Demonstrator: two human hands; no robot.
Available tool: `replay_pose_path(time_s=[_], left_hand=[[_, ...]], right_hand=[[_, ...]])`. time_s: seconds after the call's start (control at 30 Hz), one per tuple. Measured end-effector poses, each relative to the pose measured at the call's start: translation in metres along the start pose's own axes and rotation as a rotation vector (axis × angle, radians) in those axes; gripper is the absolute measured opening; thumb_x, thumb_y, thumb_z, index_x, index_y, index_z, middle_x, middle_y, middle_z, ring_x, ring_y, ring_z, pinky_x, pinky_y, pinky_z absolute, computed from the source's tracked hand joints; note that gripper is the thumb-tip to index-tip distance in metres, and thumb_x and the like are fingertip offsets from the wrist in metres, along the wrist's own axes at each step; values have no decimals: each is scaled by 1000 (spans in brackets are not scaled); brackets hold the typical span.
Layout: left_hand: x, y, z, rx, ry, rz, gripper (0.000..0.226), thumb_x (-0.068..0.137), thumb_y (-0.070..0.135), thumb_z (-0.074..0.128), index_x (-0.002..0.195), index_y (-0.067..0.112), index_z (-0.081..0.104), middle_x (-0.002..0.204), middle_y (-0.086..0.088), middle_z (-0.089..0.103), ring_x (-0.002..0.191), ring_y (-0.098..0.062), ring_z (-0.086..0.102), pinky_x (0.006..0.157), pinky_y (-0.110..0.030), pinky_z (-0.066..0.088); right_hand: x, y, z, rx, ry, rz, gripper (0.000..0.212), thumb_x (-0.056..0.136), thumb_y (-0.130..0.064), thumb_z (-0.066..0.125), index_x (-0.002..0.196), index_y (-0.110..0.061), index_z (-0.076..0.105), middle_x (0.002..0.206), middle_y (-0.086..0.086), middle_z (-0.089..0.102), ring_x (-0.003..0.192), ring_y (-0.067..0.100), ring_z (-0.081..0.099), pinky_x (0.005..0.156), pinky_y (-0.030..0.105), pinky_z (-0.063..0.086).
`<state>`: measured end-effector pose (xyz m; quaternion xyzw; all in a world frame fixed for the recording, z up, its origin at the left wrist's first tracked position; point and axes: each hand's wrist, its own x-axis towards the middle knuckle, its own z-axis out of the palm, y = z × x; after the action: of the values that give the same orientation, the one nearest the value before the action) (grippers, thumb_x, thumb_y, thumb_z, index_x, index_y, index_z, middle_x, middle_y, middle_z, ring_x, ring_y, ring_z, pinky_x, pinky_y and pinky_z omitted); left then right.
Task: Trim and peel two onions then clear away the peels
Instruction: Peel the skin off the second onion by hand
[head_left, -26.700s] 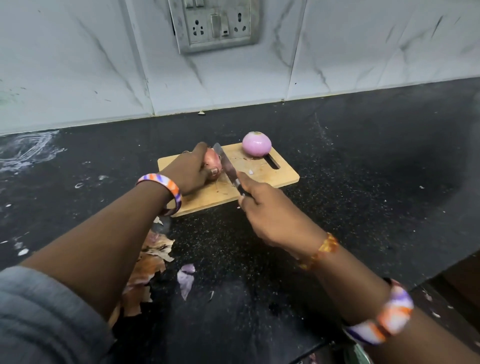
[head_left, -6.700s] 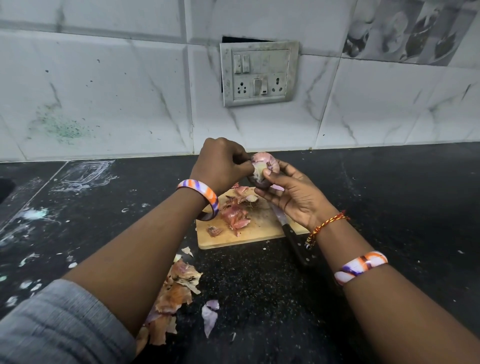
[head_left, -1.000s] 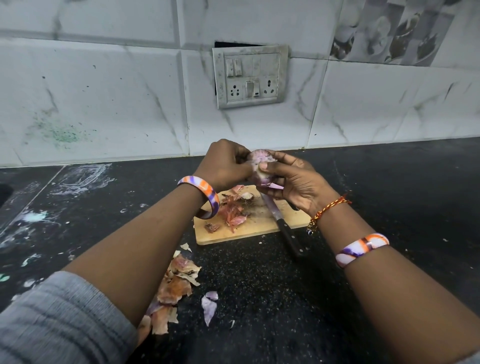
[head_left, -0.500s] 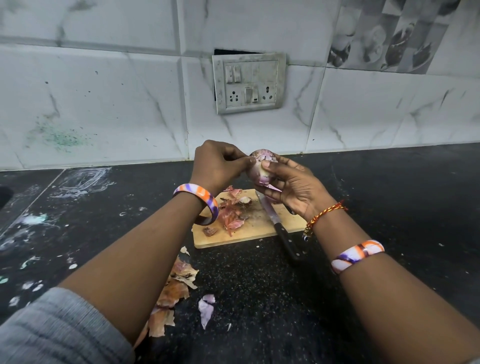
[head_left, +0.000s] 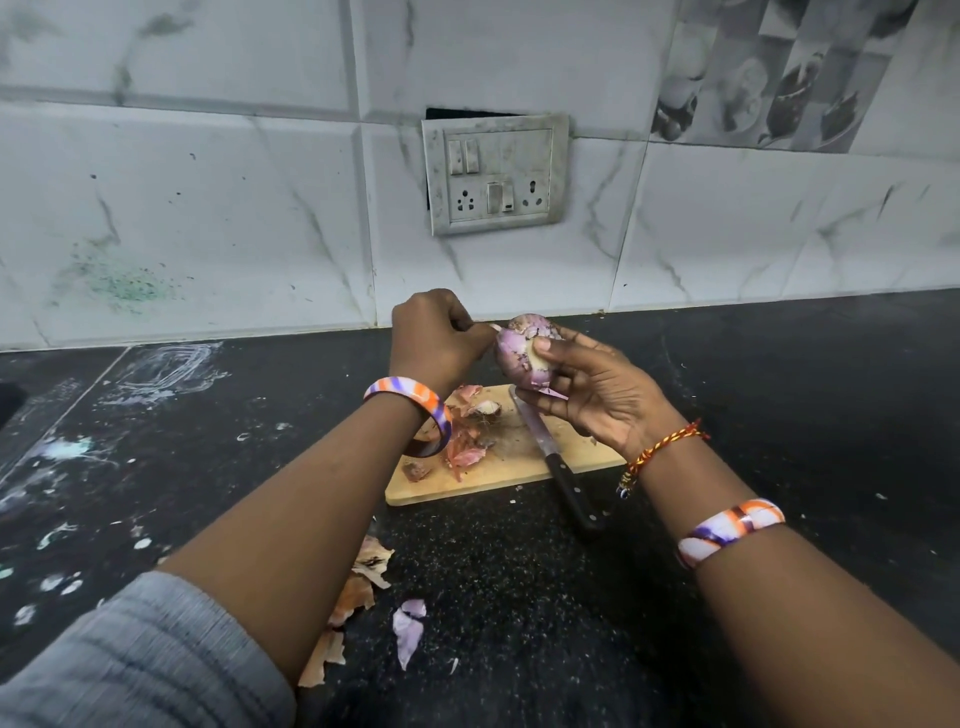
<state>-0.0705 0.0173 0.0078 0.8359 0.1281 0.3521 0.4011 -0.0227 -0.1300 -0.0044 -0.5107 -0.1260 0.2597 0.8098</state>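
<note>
Presently the right hand (head_left: 597, 395) cups the onion (head_left: 522, 353) above the board's (head_left: 498, 467) back edge, thumb pressed on it, while the left hand's (head_left: 436, 338) grip pinches a skin flap; risk: a hard tug could slip the onion onto the knife (head_left: 550, 457).

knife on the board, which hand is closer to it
Right. The right hand, holding the onion, hangs just above the blade of the knife. The left hand pinches the onion's skin further left, above the peels.
</note>
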Motion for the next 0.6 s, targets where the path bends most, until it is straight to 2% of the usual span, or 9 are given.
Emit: replay_pose_path(time_s=[0.1,0.17,0.23,0.33,0.47,0.53,0.57,0.6], left_hand=[[5,-14,-2,-28,-27,-134,27,72,1,66,51,8,50,71,-21,68,75,-30,68,65,-34,54],[7,-18,-2,-137,-94,-207,23,76,-1,64,58,9,54,75,-22,68,71,-30,68,70,-38,56],[8,-16,0,-237,-153,-215,16,82,-6,55,72,5,60,76,-17,67,64,-23,64,70,-37,56],[8,-8,1,-277,-254,-136,20,89,-3,46,94,1,64,76,-7,62,60,-12,53,61,-24,50],[3,6,-4,-156,-337,73,31,90,18,55,117,6,63,100,-6,66,69,-8,56,62,-10,45],[5,7,-7,-34,-322,194,29,87,19,58,112,5,66,105,-13,70,81,-14,61,73,-14,45],[6,7,-9,5,-328,249,27,85,19,60,105,3,70,100,-18,71,79,-17,60,74,-22,47],[7,7,-11,31,-345,291,28,81,22,61,95,0,72,91,-24,71,70,-17,54,68,-27,47]], right_hand=[[0,2,-3,39,-26,-4,12,82,1,59,90,-8,59,73,10,69,62,20,69,63,37,59],[-1,0,-6,39,-26,-3,10,84,0,58,89,-9,58,75,11,66,61,18,67,62,35,59],[0,-1,-6,47,-25,4,8,84,-2,57,88,-9,57,82,12,61,69,19,61,60,32,59],[1,-2,-4,60,-30,7,6,85,-4,57,87,-10,57,87,12,58,76,21,57,56,30,57],[2,-4,2,53,-61,3,2,86,-8,55,86,-9,57,86,11,62,66,17,66,55,29,57],[4,-5,3,8,-74,-14,3,86,-6,55,88,-8,57,86,12,61,63,16,66,53,27,55],[5,-5,3,-34,-82,-24,4,86,-5,55,88,-8,57,84,12,62,61,16,66,52,26,54],[5,-6,3,-76,-92,-31,5,86,-4,55,88,-8,58,82,11,63,60,15,65,52,25,54]])
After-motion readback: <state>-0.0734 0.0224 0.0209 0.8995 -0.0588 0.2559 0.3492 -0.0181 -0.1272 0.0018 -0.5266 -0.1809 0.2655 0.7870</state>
